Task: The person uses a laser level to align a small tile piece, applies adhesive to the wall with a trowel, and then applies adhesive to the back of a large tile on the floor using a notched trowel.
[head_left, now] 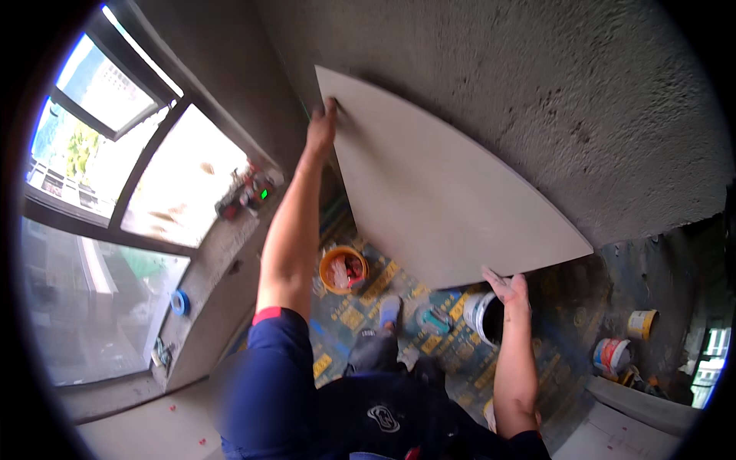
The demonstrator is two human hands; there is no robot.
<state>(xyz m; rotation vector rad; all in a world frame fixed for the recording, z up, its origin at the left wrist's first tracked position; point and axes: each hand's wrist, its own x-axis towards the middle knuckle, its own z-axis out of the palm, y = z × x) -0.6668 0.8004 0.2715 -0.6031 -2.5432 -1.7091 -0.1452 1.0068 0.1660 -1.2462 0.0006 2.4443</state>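
A large, smooth, pale grey tile (429,184) stands tilted in front of the rough cement wall, its edges bowed by the lens. My left hand (323,126) grips its left edge near the top corner; some of the fingers are behind the edge. Below, my right hand (506,285), dusted pale, holds the bottom edge near the right corner with its fingers stretched along it. Whether the back of the tile touches the wall, I cannot tell.
An orange bucket (343,270) with things inside, a teal tool (435,320) and a white bucket (483,316) stand on the patterned floor covering. A device with a green light (247,192) and blue tape roll (179,302) sit by the window. More buckets (611,356) are at right.
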